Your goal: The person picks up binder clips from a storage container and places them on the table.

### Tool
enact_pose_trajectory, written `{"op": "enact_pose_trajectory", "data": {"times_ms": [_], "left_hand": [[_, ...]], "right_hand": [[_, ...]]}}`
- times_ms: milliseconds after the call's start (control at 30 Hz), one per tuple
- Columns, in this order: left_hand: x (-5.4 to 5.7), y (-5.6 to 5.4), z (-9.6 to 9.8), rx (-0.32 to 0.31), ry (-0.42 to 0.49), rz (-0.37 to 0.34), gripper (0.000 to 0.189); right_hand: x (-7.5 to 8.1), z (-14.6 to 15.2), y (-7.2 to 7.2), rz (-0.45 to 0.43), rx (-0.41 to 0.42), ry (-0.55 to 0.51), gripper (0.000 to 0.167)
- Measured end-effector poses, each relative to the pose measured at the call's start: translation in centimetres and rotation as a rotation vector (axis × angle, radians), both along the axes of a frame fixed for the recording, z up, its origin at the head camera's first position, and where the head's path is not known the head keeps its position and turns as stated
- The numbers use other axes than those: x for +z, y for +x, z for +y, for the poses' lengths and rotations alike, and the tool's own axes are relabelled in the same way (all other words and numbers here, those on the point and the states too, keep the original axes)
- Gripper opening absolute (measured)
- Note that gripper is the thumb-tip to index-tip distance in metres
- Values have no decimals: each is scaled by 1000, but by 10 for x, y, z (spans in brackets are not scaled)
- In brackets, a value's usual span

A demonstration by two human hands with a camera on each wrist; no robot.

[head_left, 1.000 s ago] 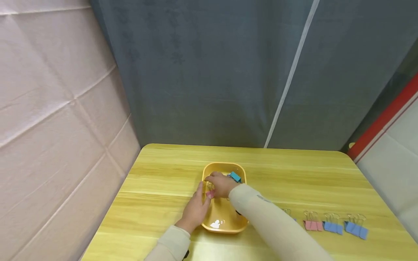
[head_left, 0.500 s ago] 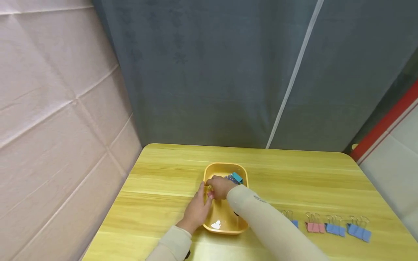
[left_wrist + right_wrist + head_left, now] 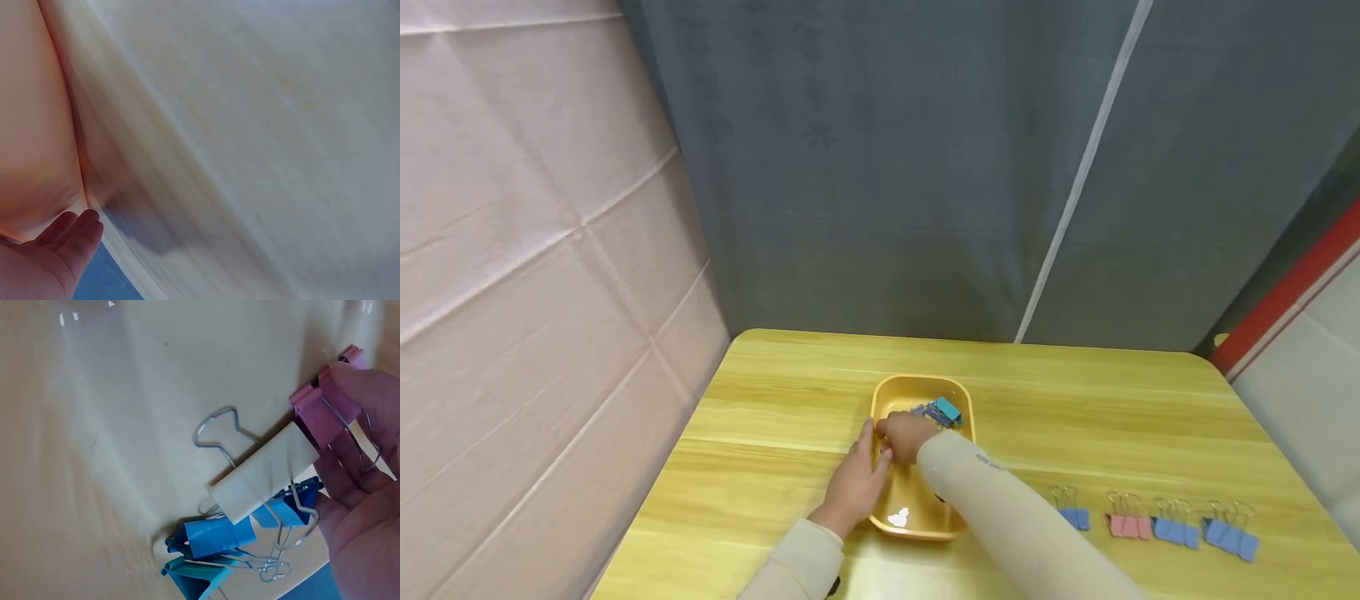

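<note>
Inside the yellow-orange tray (image 3: 925,533), my right hand (image 3: 908,437) pinches a pink binder clip (image 3: 331,403) between thumb and fingers. In the head view that clip is mostly hidden by the hands. A cream binder clip (image 3: 262,472) lies right beside it in the right wrist view, overlapping two blue binder clips (image 3: 219,536). A teal binder clip (image 3: 195,575) lies below them. My left hand (image 3: 853,483) holds the tray's left rim, thumb over the inside and fingers (image 3: 78,240) along the outer wall.
On the right of the wooden table (image 3: 790,400), several binder clips stand in a row: a blue clip (image 3: 1075,518), a pink clip (image 3: 1127,526) and more blue clips (image 3: 1231,539). A dark curtain (image 3: 880,183) hangs behind, and a pale wall covering (image 3: 535,292) borders the left.
The pink clip has sunk from sight behind my right hand, which has shifted slightly. More of the nearest blue clip in the row shows past the right sleeve. My left hand keeps its place.
</note>
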State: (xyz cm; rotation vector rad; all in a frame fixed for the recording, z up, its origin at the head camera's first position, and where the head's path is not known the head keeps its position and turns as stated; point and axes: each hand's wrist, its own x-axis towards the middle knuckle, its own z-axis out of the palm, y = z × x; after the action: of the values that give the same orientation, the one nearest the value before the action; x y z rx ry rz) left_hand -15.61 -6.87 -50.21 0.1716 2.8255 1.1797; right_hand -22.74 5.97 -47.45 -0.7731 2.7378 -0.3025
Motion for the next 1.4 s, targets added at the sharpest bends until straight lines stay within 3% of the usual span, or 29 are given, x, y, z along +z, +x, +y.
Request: {"op": "enact_pose_trajectory", "data": {"times_ms": [933,1400], "left_hand": [[-1,2,0,-11,-4,42,63],[0,3,1,-14,-8,47,64]], "right_hand": [[-4,-3,7,96,88,90,11],[0,-5,11,141,133,192,16]]}}
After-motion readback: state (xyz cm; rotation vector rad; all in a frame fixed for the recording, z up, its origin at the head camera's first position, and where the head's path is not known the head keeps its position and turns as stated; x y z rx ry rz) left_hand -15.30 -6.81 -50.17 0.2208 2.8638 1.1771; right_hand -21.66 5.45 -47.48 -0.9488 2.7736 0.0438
